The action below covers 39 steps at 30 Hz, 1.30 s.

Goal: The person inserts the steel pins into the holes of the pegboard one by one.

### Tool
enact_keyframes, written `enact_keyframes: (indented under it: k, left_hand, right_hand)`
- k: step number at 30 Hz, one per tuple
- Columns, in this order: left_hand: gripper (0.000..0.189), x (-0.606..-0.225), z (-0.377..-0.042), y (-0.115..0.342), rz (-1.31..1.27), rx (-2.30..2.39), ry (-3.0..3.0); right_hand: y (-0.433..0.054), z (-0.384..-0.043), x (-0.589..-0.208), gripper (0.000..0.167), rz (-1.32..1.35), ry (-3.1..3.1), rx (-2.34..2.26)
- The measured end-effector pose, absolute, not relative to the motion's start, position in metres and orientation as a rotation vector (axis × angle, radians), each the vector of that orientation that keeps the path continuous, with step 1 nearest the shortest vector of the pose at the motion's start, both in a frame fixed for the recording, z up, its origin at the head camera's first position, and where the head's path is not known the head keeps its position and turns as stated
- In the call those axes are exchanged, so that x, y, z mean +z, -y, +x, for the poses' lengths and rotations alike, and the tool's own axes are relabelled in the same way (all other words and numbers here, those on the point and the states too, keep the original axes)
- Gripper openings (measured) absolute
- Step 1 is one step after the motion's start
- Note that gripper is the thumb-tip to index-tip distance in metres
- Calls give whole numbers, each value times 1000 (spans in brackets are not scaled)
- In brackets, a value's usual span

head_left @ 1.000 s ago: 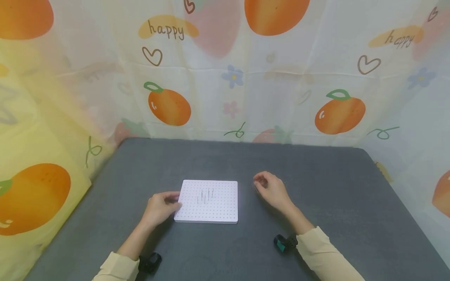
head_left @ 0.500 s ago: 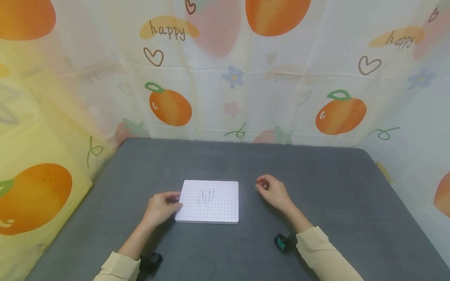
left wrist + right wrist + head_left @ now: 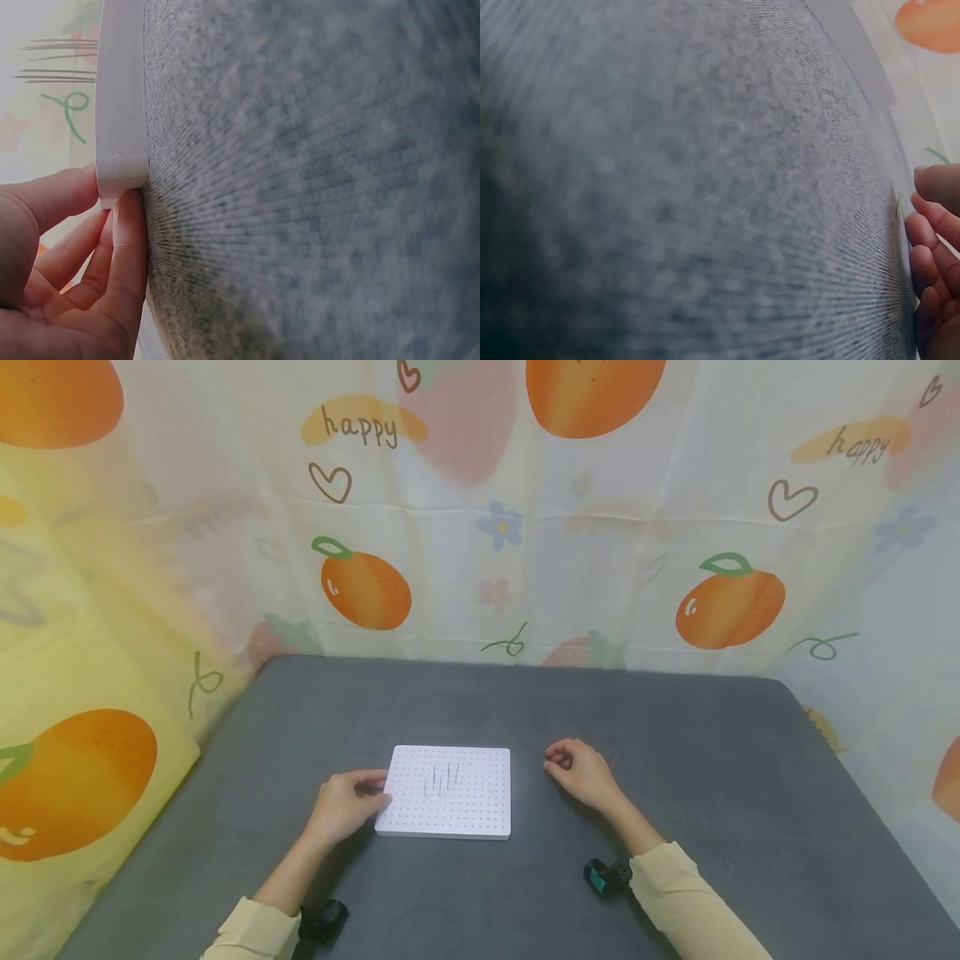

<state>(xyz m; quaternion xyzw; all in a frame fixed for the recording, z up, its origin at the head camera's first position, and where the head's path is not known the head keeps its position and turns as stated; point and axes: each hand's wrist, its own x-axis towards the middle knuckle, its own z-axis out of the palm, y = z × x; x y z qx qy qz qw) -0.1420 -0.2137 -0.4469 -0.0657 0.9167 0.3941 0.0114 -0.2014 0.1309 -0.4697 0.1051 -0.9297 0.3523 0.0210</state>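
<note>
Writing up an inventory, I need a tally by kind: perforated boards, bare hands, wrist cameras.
Perforated board: 1
Bare hands: 2 (left hand, right hand)
Wrist cameras: 2 (left camera, right camera)
Total: 5

You wear a pale cream-yellow top with long sleeves. Your left sleeve [image 3: 255, 935] and right sleeve [image 3: 697, 902] are plain, softly creased cloth, each ending in a broad cuff on the forearm. Your left hand [image 3: 341, 810] and right hand [image 3: 587, 774] are bare. At the inner side of each cuff sits a small black wrist camera: the left camera [image 3: 324, 923] is rounded, and the right camera [image 3: 615, 875] carries a teal-green patch [image 3: 597, 881].
</note>
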Motion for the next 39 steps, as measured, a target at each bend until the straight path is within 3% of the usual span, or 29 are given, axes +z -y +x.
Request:
enact_keyframes:
  k: [39]
  left_hand:
    - [38,-446,-141,213,-220,1217,-2845]
  right_hand:
    - [-130,-212,-470,9,373,2919,972]
